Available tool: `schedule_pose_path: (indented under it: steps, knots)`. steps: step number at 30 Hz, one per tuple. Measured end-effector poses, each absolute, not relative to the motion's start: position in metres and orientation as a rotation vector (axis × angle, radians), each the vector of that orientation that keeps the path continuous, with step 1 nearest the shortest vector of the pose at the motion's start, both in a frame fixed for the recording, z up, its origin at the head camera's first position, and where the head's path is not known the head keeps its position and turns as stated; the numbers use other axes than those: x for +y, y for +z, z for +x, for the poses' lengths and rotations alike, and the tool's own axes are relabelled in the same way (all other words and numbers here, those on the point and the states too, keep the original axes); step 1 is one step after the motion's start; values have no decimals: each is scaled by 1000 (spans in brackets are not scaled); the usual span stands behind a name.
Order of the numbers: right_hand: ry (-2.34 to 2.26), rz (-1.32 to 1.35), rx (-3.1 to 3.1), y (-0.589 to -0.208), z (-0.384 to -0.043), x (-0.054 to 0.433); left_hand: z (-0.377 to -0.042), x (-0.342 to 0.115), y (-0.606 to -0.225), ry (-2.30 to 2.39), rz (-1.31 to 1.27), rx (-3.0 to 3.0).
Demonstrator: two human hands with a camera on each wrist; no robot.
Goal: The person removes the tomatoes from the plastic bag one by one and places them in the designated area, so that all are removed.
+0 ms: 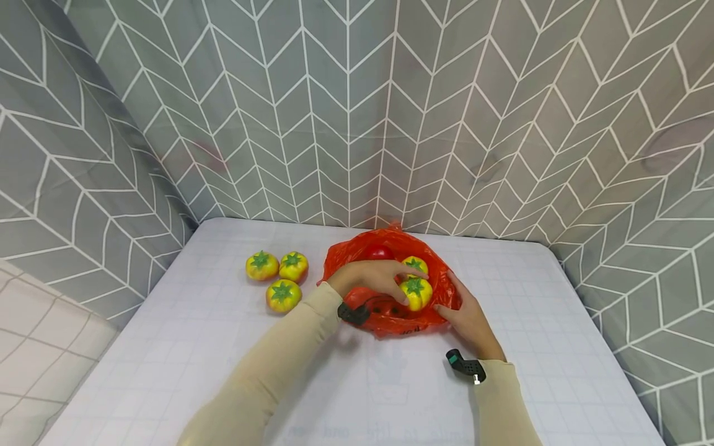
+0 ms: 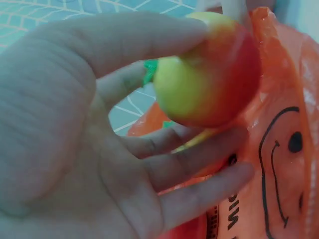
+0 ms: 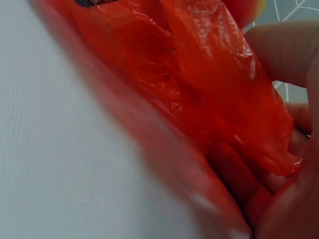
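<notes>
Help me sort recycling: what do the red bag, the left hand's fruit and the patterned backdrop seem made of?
Red bag: thin, glossy plastic film, crinkled and translucent in places.
Fruit: perhaps moulded plastic or foam, satin finish; smooth skin, artificial-looking green top, but real fruit is possible.
Patterned backdrop: probably matte fabric, judging by soft folds.

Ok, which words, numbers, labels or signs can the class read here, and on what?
"NIC", apparently: sideways black letters on the red bag; the rest is unclear.
Smiling face, a drawn sign: same bag.
Bag print in the head view: too small.
White tabletop: faint letters, too blurred.
</notes>
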State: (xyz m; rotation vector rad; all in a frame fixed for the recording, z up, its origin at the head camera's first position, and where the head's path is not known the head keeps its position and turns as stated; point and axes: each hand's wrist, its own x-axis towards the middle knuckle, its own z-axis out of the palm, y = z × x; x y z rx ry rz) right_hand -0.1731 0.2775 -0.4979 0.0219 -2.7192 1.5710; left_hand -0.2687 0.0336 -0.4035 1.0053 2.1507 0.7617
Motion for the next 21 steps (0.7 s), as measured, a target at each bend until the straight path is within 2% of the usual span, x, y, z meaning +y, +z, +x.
schedule_pose_path:
  steps: [11,21]
  knots:
    - [1558,-25,-2750,-495,-172,276,-257,18,-413,1125,1086,2202]
    - [1586,9,-2726,-497,-173,276,-238,-2,-415,1306,1026,2251]
